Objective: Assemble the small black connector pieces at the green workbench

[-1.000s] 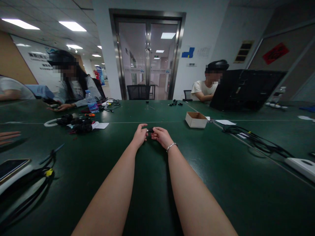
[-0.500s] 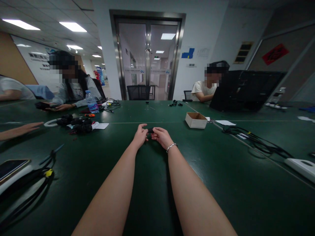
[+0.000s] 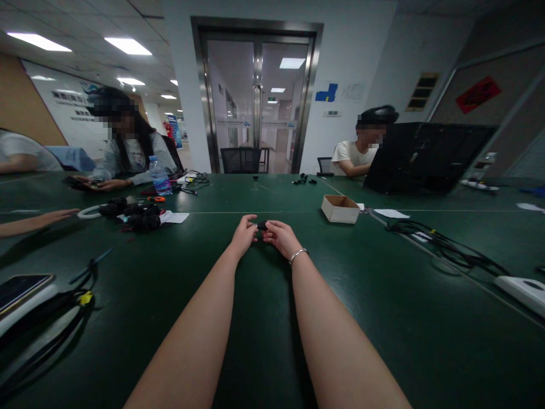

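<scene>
Both your left hand [image 3: 243, 236] and right hand [image 3: 283, 238] are out over the green worktop [image 3: 264, 295], close together but not touching, a small black piece [image 3: 262, 226] between them. Right fingers pinch its right end; left fingertips are at the other end, can't tell if they grip. Silver bracelet [image 3: 293, 258] on your right wrist. Beyond, to the right: open box [image 3: 340, 213], then black cables [image 3: 451, 245]. Left side: black parts [image 3: 142, 218] beside white paper [image 3: 175, 217], bottle [image 3: 160, 179] behind. Nearer left, another person's hand [image 3: 55, 217], phone [image 3: 25, 288], cable with yellow tie [image 3: 86, 297]. Far side: loose black bits [image 3: 303, 179]; black monitor [image 3: 426, 159], right.
</scene>
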Tool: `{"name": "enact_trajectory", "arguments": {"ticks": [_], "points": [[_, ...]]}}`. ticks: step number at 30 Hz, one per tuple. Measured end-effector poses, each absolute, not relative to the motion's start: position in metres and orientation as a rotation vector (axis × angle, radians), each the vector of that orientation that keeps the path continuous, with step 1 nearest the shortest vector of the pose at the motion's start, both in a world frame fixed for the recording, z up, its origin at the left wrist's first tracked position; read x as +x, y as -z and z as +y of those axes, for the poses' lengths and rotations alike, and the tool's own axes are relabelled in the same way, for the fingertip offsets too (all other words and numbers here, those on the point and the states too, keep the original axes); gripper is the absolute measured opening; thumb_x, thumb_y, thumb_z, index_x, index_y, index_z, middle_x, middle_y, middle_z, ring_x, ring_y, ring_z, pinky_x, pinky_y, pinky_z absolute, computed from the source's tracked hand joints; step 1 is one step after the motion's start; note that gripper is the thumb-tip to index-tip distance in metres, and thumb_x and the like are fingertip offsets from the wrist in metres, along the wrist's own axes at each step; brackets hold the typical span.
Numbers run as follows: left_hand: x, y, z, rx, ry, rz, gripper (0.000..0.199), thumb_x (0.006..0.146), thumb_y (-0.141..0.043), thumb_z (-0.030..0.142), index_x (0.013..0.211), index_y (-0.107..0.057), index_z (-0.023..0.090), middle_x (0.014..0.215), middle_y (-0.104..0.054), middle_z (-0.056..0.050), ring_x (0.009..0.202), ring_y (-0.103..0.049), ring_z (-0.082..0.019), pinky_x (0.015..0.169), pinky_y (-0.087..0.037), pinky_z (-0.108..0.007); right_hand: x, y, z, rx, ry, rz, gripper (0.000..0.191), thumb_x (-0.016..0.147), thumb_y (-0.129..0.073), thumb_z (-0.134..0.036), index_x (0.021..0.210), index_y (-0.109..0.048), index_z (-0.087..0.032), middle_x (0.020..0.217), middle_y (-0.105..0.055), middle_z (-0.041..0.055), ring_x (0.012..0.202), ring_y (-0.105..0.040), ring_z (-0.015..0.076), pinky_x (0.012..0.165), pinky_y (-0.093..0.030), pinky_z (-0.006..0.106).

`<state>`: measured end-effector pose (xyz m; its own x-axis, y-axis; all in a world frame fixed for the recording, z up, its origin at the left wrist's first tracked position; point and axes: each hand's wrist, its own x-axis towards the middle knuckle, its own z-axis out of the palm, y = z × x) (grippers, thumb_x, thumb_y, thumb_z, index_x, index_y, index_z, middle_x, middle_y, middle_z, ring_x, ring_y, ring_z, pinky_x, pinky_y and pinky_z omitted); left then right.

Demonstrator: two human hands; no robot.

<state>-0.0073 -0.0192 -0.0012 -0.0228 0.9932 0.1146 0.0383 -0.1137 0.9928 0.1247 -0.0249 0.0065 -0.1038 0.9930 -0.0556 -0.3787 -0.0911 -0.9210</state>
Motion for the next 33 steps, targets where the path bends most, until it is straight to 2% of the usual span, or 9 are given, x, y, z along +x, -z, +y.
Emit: {"name": "enact_trajectory", "arguments": {"ticks": [4,8,12,16,19,24,27,30,33], "points": [[-0.0078,0.0030,-0.0191,1.371,-1.270,1.176,0.026,0.089,-0.040,0.029,0.109,-0.054,0.018,0.060,-0.042,0.004,0.046,-0.041,-0.008,0.043,-0.038,-0.017,0.1249,-0.0064,-0.0248,-0.920,-1.498,-0.963,0.006,0.087,-0.056,-0.006,0.089,-0.060,-0.010,0.059,-0.061,0.0042,0.049,-0.057,0.0115,0.049,-0.051,0.020],[-0.0082,0.0024,-0.0200,1.372,-1.275,1.192,0.026,0.084,-0.047,0.020,0.109,-0.054,0.018,0.066,-0.047,0.003,0.049,-0.045,-0.008,0.045,-0.040,-0.016,0.1251,-0.0067,-0.0249,-0.923,-1.488,-0.946,0.008,0.088,-0.054,-0.005,0.092,-0.058,-0.010,0.059,-0.061,0.0038,0.049,-0.058,0.0112,0.049,-0.052,0.020],[-0.0080,-0.0003,-0.0213,1.346,-1.282,1.157,0.027,0.090,-0.039,0.031,0.106,-0.054,0.015,0.053,-0.041,0.005,0.041,-0.038,-0.008,0.040,-0.035,-0.016,0.1255,-0.0056,-0.0239,-0.920,-1.503,-0.967,0.007,0.088,-0.055,-0.007,0.093,-0.058,-0.010,0.061,-0.062,0.0043,0.050,-0.058,0.0118,0.050,-0.052,0.021],[-0.0085,-0.0005,-0.0207,1.335,-1.282,1.147,0.028,0.087,-0.047,0.033,0.109,-0.054,0.016,0.057,-0.046,0.005,0.041,-0.040,-0.007,0.040,-0.036,-0.016,0.1268,-0.0032,-0.0219,-0.902,-1.510,-0.962,0.008,0.086,-0.061,-0.009,0.093,-0.059,-0.011,0.063,-0.062,0.0043,0.052,-0.059,0.0121,0.051,-0.052,0.021],[-0.0096,0.0007,-0.0198,1.352,-1.293,1.141,0.030,0.088,-0.045,0.036,0.106,-0.057,0.015,0.053,-0.040,0.006,0.040,-0.038,-0.007,0.039,-0.034,-0.016,0.1274,-0.0022,-0.0211,-0.896,-1.518,-0.971,0.008,0.085,-0.063,-0.011,0.092,-0.059,-0.012,0.064,-0.062,0.0041,0.053,-0.059,0.0120,0.051,-0.053,0.022],[-0.0098,-0.0008,-0.0210,1.354,-1.286,1.180,0.026,0.084,-0.047,0.027,0.106,-0.057,0.016,0.059,-0.043,0.004,0.043,-0.039,-0.007,0.038,-0.034,-0.015,0.1264,-0.0037,-0.0222,-0.902,-1.513,-0.950,0.007,0.085,-0.063,-0.009,0.091,-0.059,-0.011,0.062,-0.062,0.0045,0.052,-0.059,0.0124,0.050,-0.052,0.022],[-0.0091,-0.0032,-0.0227,1.349,-1.282,1.169,0.024,0.086,-0.043,0.028,0.101,-0.057,0.015,0.056,-0.040,0.005,0.041,-0.036,-0.007,0.037,-0.032,-0.015,0.1261,-0.0049,-0.0232,-0.912,-1.518,-0.948,0.007,0.086,-0.059,-0.007,0.092,-0.059,-0.011,0.062,-0.062,0.0046,0.051,-0.058,0.0121,0.051,-0.052,0.022],[-0.0089,-0.0040,-0.0229,1.323,-1.300,1.176,0.027,0.083,-0.046,0.025,0.107,-0.055,0.016,0.059,-0.044,0.004,0.041,-0.036,-0.007,0.037,-0.032,-0.016,0.1262,-0.0050,-0.0231,-0.911,-1.515,-0.943,0.008,0.086,-0.060,-0.008,0.093,-0.058,-0.011,0.063,-0.062,0.0048,0.052,-0.059,0.0119,0.051,-0.052,0.022],[-0.0092,-0.0031,-0.0222,1.353,-1.289,1.174,0.027,0.086,-0.042,0.031,0.102,-0.057,0.015,0.056,-0.041,0.005,0.040,-0.035,-0.007,0.036,-0.030,-0.016,0.1262,-0.0041,-0.0222,-0.905,-1.519,-0.946,0.009,0.085,-0.063,-0.010,0.092,-0.059,-0.011,0.062,-0.062,0.0046,0.051,-0.058,0.0122,0.050,-0.052,0.022]]}}
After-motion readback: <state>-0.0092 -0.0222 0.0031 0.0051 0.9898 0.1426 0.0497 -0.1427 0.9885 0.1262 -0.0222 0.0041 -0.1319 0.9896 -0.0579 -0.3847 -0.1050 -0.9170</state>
